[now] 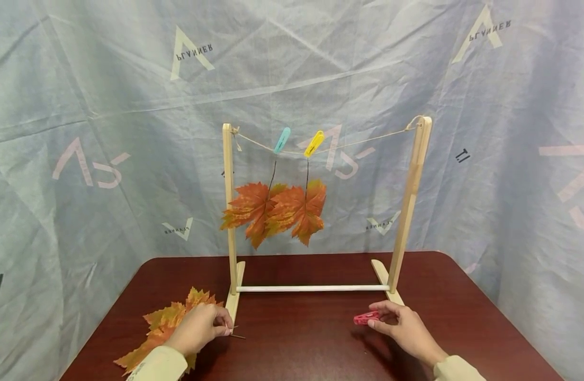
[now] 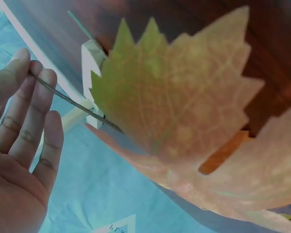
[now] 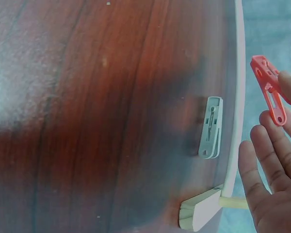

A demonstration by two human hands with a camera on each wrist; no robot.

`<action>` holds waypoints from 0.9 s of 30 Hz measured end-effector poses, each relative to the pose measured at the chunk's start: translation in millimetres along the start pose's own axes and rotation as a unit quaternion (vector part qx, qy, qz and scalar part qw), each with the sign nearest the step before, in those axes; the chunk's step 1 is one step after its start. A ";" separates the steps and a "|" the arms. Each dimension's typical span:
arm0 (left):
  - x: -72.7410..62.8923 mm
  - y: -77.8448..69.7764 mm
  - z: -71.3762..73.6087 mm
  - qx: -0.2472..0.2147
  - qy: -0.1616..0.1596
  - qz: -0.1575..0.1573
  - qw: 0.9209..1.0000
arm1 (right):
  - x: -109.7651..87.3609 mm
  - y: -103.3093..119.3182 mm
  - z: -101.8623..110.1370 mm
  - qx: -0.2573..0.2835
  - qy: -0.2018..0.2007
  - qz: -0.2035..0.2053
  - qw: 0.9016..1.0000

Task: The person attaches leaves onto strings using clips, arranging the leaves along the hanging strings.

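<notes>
My left hand [image 1: 203, 325] pinches the thin stem [image 2: 70, 101] of an orange-and-green artificial maple leaf [image 2: 184, 82] between thumb and fingertips. Leaves [image 1: 165, 320] show around and partly behind that hand in the head view; how many there are I cannot tell. On the right, my hand [image 1: 401, 325] holds a red clothespin [image 1: 365, 317] by thumb and fingertips, above the table. In the right wrist view a pale clothespin [image 3: 211, 127] lies on the table near the stand's foot [image 3: 201, 211].
A wooden stand [image 1: 408, 211] with a sagging string [image 1: 363, 141] stands on the dark red table [image 1: 311, 338]. Blue [image 1: 282, 140] and yellow [image 1: 314, 143] clothespins sit on the string, with two maple leaves [image 1: 298, 211] hanging below. A printed cloth [image 1: 292, 63] hangs behind.
</notes>
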State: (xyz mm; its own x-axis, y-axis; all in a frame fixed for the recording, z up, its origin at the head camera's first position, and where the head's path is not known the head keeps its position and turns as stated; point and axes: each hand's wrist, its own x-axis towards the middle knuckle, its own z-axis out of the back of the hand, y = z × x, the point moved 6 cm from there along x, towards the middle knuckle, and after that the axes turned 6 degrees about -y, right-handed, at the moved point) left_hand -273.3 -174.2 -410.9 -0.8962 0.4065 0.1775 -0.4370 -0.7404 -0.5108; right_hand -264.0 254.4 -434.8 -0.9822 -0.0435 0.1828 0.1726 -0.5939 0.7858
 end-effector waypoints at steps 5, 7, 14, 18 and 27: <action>7.3 -6.2 4.2 -0.015 0.006 0.001 1.000 | 4.0 3.7 3.4 -0.005 -0.003 -0.005 1.000; 10.3 -9.4 6.9 -0.027 0.009 0.003 1.000 | 5.7 7.3 5.2 -0.010 -0.001 0.006 1.000; 20.0 -19.6 17.2 -0.090 0.014 0.043 0.995 | 13.6 23.1 14.1 -0.024 -0.012 0.028 0.999; 25.9 -27.9 21.2 -0.105 0.004 0.058 0.993 | 19.4 31.3 18.8 -0.019 -0.019 0.030 0.999; 37.1 -48.9 27.2 -0.149 -0.017 0.053 0.987 | 30.7 52.2 29.5 -0.010 -0.014 0.057 0.998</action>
State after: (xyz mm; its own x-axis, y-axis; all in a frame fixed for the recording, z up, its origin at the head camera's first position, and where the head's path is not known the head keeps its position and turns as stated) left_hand -287.3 -137.5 -356.4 -0.9401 0.3126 0.1356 -0.3031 -0.5852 -0.7521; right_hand -282.9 245.8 -370.8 -0.9539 -0.0889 0.2866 0.2806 -0.6027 0.7470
